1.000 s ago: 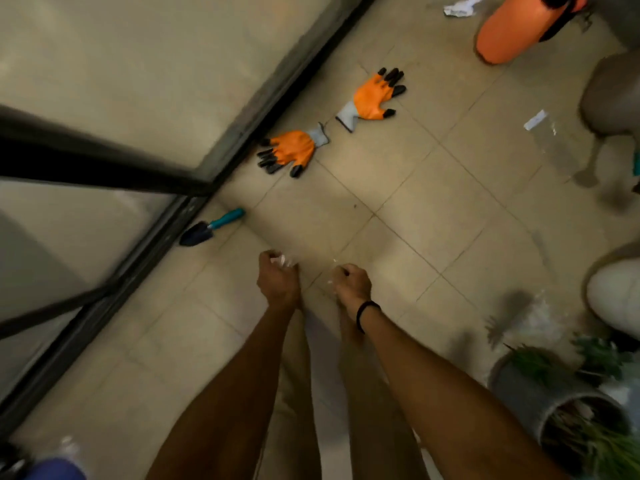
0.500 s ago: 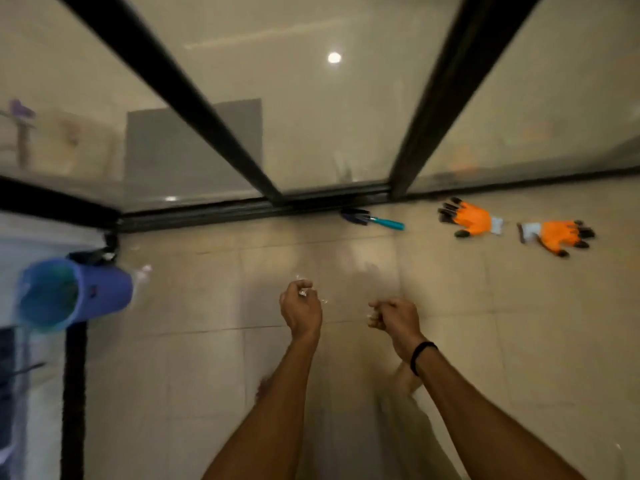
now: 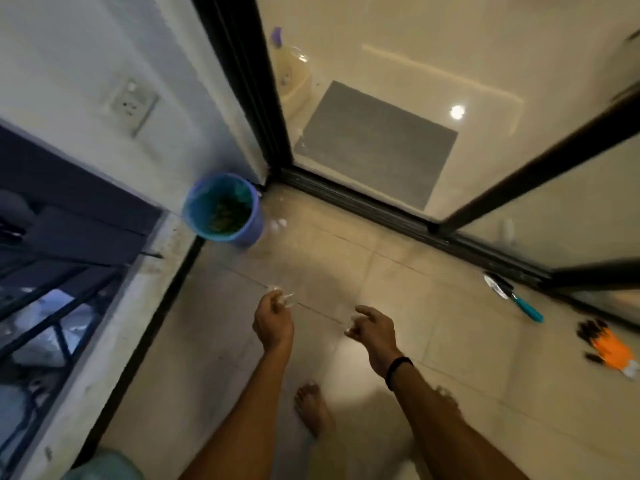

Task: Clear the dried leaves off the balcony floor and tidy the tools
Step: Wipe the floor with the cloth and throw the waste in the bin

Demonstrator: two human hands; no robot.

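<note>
Leaves (image 3: 225, 213), a dark green-brown heap, lay inside the blue bucket (image 3: 255, 226). The bucket stood on the tiled floor (image 3: 450, 358) in the corner where the white wall (image 3: 86, 46) met the black frame of the glass door (image 3: 242, 81).

Nearer the camera than the bucket and a little to its right, the left hand (image 3: 273, 323) hung above the floor. Its fingers were curled in, and thumb and fingertips pinched a scrap of clear film (image 3: 284, 296) that glinted; blur hid what the film was. Further right of the bucket was the right hand (image 3: 374, 329), thumb stuck out and fingers loosely bent. Something pale showed at its fingertips, but I could not tell whether the hand had hold of it. A black band (image 3: 398, 370) circled that wrist.

Well to the right of the bucket, a trowel (image 3: 516, 299) with a teal handle lay on the floor beside the door track. Further still from the bucket, an orange glove (image 3: 611, 348) with black fingertips lay flat, apart from the trowel. Up the wall from the bucket sat a socket (image 3: 130, 105). Behind the glass, to the bucket's right, lay a grey mat (image 3: 377, 143).
</note>
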